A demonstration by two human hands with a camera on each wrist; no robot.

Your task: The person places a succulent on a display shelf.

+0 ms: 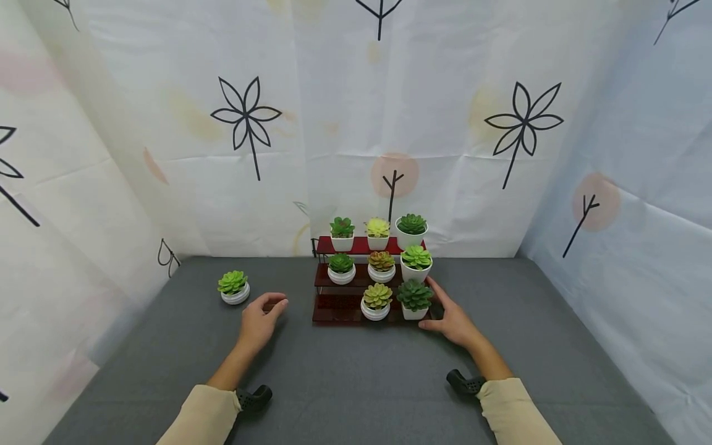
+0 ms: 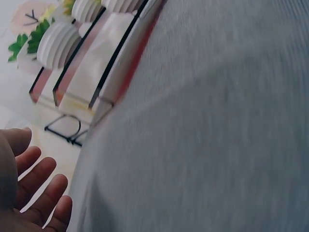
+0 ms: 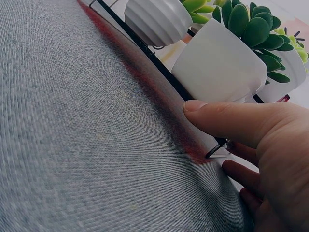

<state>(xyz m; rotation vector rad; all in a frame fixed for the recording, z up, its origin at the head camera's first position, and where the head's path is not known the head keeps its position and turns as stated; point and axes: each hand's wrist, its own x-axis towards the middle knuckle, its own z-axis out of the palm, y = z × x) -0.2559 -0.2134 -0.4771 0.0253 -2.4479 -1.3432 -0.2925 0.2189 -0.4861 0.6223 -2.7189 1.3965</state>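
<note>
A three-step display shelf [image 1: 345,315] with dark red boards holds several small potted succulents. My right hand [image 1: 453,321] is at its right end, thumb along the front edge by a dark green succulent in a smooth white pot [image 1: 414,313]. In the right wrist view the thumb [image 3: 227,118] lies just below that pot, and the other fingers are loosely bent beyond the shelf's end. My left hand [image 1: 261,321] is held off to the shelf's left, fingers loosely curved around nothing. Left of it, a bright green succulent in a ribbed white pot [image 1: 235,292] leans on the table.
Three succulents stand on the top step, including one in a larger white pot [image 1: 411,235]. Three more fill the middle step, and a yellow-green succulent [image 1: 377,300] shares the bottom step. Grey cloth covers the table [image 1: 356,383]; a patterned white curtain [image 1: 334,123] hangs behind.
</note>
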